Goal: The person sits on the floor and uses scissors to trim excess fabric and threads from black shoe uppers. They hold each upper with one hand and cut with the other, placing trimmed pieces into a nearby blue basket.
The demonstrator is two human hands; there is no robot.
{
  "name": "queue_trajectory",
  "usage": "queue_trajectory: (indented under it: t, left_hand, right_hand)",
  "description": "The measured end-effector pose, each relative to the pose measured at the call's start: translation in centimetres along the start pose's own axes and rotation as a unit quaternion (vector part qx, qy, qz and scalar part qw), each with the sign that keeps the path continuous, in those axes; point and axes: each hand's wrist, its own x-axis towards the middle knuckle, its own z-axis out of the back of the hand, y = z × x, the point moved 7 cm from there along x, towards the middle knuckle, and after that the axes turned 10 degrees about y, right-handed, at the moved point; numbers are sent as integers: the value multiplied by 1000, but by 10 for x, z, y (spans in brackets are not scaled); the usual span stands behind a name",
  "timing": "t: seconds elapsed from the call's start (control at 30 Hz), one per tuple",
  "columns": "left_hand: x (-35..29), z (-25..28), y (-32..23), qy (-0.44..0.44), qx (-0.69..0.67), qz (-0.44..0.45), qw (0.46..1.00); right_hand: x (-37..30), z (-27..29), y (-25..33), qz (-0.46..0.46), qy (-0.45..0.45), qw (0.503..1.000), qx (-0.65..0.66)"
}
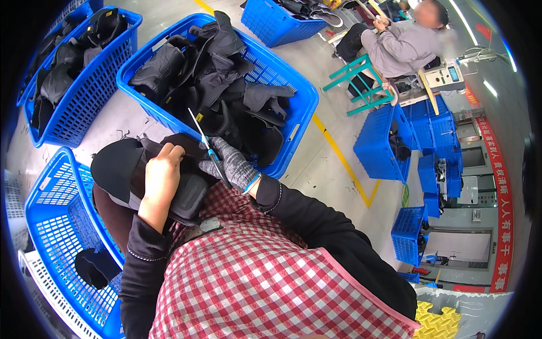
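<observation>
- I have the bare left hand left of the frame's centre, its fingers closed together on a black, rounded fabric piece.
- I see that piece in the left-centre of the frame, above the red-and-white checked cloth apron.
- My right hand, in a grey knitted glove, is clamped on a slim cutting tool with turquoise handle, blade toward the upper left.
- Just above, I view a blue slotted plastic basket of black pieces.
- At lower left, another blue plastic basket holds a dark piece.
</observation>
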Motion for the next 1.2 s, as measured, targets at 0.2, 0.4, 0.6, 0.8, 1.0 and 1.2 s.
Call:
queue_trajectory:
  t: [0.2, 0.4, 0.6, 0.8, 1.0, 1.2]
  left_hand:
    - [-1, 2, -6, -13, 13, -14, 1000]
    - [-1, 4, -8, -20, 22, -14, 999]
    - [0, 9, -13, -34, 16, -15, 999]
    - [1, 7, -13, -17, 29, -21, 999]
    - [0, 6, -11, -16, 42, -18, 999]
    - [0, 5, -11, -11, 50, -17, 999]
  right_hand:
    - [-1, 0, -6, -8, 4, 1000, 24]
    - [3, -1, -14, 15, 7, 1000, 11]
    - [1, -1, -15, 12, 9, 1000, 17]
    - [0, -2, -16, 8, 14, 999, 52]
    - [0, -2, -15, 32, 3, 998, 50]
    - [-2, -2, -14, 31, 10, 997, 64]
